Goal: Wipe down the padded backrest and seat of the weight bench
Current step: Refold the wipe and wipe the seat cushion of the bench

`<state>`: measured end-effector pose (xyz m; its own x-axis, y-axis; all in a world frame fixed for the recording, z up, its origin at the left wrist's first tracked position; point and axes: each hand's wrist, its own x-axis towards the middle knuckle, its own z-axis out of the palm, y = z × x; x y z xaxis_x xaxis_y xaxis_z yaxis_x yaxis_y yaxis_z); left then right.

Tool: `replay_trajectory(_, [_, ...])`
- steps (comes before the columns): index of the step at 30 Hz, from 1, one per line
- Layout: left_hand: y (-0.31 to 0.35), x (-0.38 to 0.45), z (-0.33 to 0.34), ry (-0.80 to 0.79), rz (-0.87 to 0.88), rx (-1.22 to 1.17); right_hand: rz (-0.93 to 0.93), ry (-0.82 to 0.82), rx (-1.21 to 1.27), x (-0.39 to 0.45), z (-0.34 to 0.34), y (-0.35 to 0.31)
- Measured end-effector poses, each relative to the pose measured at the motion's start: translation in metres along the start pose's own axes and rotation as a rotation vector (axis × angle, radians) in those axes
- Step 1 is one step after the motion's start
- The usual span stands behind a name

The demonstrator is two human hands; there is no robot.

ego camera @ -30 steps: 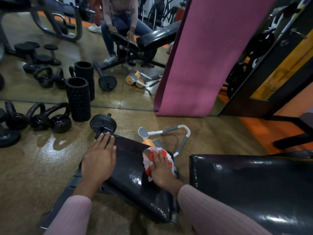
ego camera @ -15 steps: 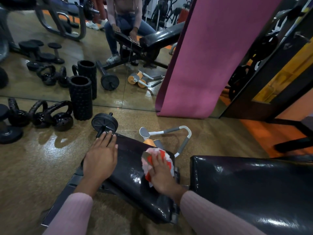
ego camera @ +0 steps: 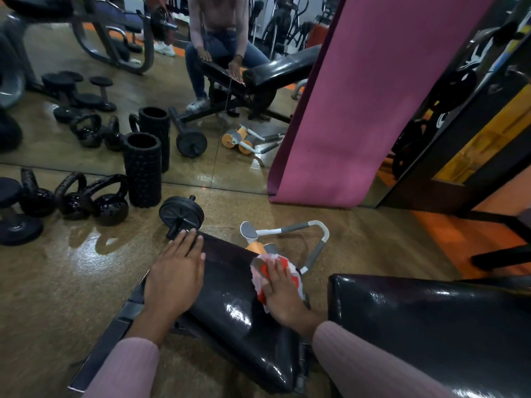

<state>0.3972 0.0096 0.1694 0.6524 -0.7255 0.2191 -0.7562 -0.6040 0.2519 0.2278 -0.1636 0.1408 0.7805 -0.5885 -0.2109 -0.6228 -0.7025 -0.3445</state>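
The black padded seat (ego camera: 230, 305) of the weight bench slopes down in front of me, its surface glossy. The larger black backrest (ego camera: 416, 320) lies at the lower right. My left hand (ego camera: 175, 277) rests flat on the seat's left edge, fingers spread, holding nothing. My right hand (ego camera: 283, 294) presses a red and white cloth (ego camera: 264, 271) against the seat's right side, near its upper corner.
A mirror wall ahead reflects me and the bench. On the floor lie a black ab wheel (ego camera: 181, 215), an orange and white roller (ego camera: 287, 234), a foam roller (ego camera: 142, 169) and kettlebells (ego camera: 109, 201). A pink mat (ego camera: 359, 104) leans on the mirror.
My right hand has slid the cloth slightly down the seat's right side. The left hand stays in place on the seat's left edge.
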Motion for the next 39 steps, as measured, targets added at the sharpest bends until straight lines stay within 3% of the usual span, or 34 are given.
replay_trajectory(2, [0.000,0.001,0.000,-0.001,-0.003,-0.003,-0.201,0.011,0.007,-0.032,-0.002,-0.003])
replay_trajectory(4, [0.000,0.001,0.000,-0.002,-0.001,-0.009,-0.281,0.005,0.063,-0.058,0.001,0.013])
replay_trajectory(9, [-0.001,-0.001,0.002,0.006,0.005,-0.018,0.079,0.016,0.281,-0.020,0.001,0.051])
replay_trajectory(12, [0.001,0.000,0.002,0.009,-0.003,-0.027,0.180,0.005,0.175,0.026,-0.008,0.035])
replay_trajectory(15, [0.001,0.001,0.002,0.008,-0.007,-0.037,0.001,-0.053,0.044,0.022,-0.013,0.013])
replay_trajectory(19, [0.000,0.001,0.003,0.011,-0.004,-0.038,-0.257,-0.043,0.093,-0.023,-0.011,0.036])
replay_trajectory(22, [-0.001,0.001,0.004,0.004,-0.001,-0.041,-0.059,-0.048,0.173,-0.016,-0.010,0.063])
replay_trajectory(24, [-0.001,0.001,0.004,0.002,0.000,-0.043,0.095,-0.058,0.230,0.013,-0.014,0.052])
replay_trajectory(26, [-0.001,0.001,0.003,0.005,-0.002,-0.055,0.118,-0.040,0.143,0.037,-0.018,0.027])
replay_trajectory(29, [-0.002,0.003,0.003,0.001,-0.007,-0.057,-0.109,0.000,0.032,0.035,-0.017,-0.008])
replay_trajectory(33, [-0.002,0.003,0.002,-0.009,-0.003,-0.059,-0.359,0.027,0.074,-0.020,-0.004,0.001])
replay_trajectory(35, [-0.002,0.002,0.003,-0.012,-0.002,-0.067,-0.244,0.048,0.128,-0.021,-0.003,0.023])
replay_trajectory(39, [-0.003,0.001,0.003,-0.013,0.019,-0.072,0.181,-0.028,0.085,0.033,-0.014,0.011])
